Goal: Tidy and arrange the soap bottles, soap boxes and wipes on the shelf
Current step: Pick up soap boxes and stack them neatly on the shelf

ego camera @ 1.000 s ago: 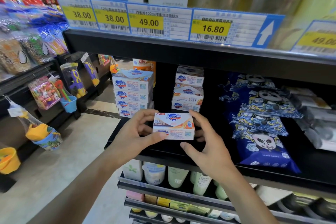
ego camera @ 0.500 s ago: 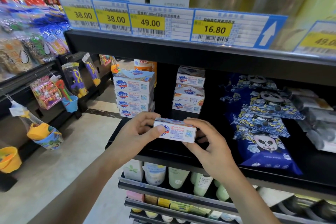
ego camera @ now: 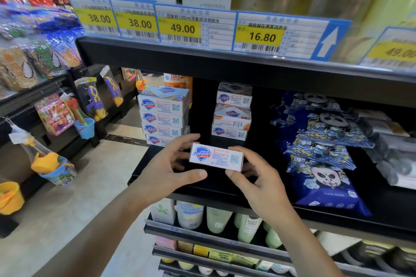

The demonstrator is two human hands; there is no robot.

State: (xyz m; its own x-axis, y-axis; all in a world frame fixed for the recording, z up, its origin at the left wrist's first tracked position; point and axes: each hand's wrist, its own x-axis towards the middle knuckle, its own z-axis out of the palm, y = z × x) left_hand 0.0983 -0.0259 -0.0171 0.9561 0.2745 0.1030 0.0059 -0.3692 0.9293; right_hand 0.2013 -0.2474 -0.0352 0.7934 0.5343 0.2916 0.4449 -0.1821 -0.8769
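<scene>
On the far left, toys in bags [ego camera: 91, 99] hang on another rack, out of the way of this job. Next comes the tall pile of soap boxes [ego camera: 163, 116], sitting at the left end of the black shelf [ego camera: 216, 186]. The boxes lie flat, one on top of another, with the blue badge facing out, so a shopper can read them. An orange bottle [ego camera: 180, 81] stands behind that pile. In front of it, the left hand [ego camera: 166, 168] holds the left end of one soap box [ego camera: 216, 158], with fingers behind it and the thumb low in front. This box is up in the air, just above the front of the shelf, between the two piles. The right hand [ego camera: 254, 177] pinches the right end, fingers curled round it. Both grips are grasping the box, I think to keep it level and turn its badge to the front like the others. Behind it sits the short pile of soap boxes [ego camera: 231, 114], which looks a bit crooked, so the held box may belong there. To the right, blue panda wipes packs [ego camera: 322, 148] lie in a leaning row, and grey packs [ego camera: 387, 141] lie past them. Price tags [ego camera: 180, 27] hang above.
</scene>
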